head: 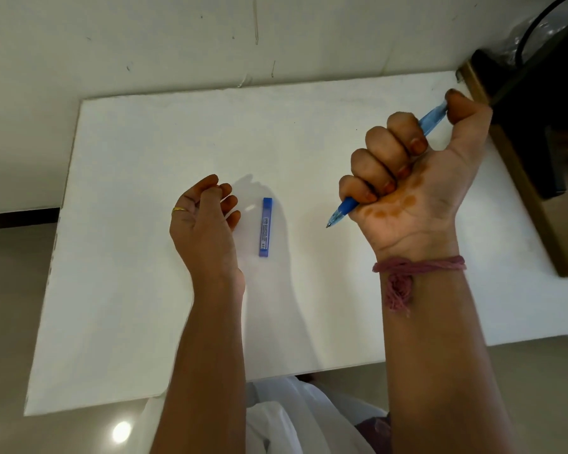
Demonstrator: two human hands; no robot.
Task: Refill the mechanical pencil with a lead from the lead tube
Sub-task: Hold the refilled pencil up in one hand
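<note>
1. Right hand [417,178]: I see it raised above the white board [145,290], fist wrapped tight around the blue mechanical pencil [435,117], thumb on its rear end, tip pointing down-left.
2. Left hand [204,221]: fingers loosely curled, holding nothing, just left of the lead tube [265,227].
3. Lead tube: blue, flat on the board between my two hands.
4. Right wrist: pink thread band [420,265].
</note>
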